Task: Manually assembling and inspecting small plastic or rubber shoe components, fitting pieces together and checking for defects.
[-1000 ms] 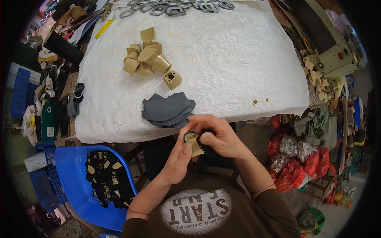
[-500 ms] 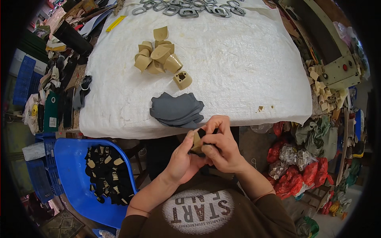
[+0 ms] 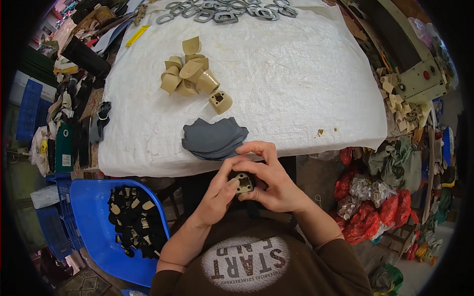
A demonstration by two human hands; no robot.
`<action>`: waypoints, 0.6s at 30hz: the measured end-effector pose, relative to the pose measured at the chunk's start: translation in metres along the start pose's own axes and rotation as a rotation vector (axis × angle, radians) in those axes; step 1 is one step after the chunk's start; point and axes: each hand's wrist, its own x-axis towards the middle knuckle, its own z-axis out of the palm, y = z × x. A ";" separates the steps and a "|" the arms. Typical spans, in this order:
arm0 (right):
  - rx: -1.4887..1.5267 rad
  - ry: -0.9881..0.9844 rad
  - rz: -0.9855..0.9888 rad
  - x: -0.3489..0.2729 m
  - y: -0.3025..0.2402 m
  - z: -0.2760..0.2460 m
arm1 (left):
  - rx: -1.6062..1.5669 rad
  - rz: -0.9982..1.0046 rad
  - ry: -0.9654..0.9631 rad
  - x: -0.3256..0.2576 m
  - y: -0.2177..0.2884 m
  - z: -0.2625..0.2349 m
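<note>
Just off the table's near edge, my left hand [image 3: 220, 193] and my right hand [image 3: 277, 183] close together round a tan shoe heel [image 3: 249, 188]. Its hollow, holed end faces up, and dark material shows along its side, partly hidden by my fingers. My left thumb presses on the rim; my right thumb and fingers grip the other side. Beyond my hands lies a stack of dark grey cut pieces [image 3: 213, 137], with my right index finger close to its edge. Farther back is a pile of bare tan heels [image 3: 191, 71], one loose heel [image 3: 220, 102] standing hollow end up nearer me.
White woven sheeting [image 3: 296, 89] covers the table. Grey oval rings [image 3: 224, 17] lie at its far edge. On the left, a blue basin [image 3: 89, 212] holds black-and-tan pieces. Red plastic bags [image 3: 363, 224] and a machine [image 3: 419, 81] are on the right.
My hands have turned the heel so its holed end now faces up. My left thumb has moved onto its rim. The whole view has shifted slightly.
</note>
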 end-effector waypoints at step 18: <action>0.601 0.034 0.229 -0.001 0.005 0.013 | -0.106 -0.055 0.040 -0.003 -0.004 0.006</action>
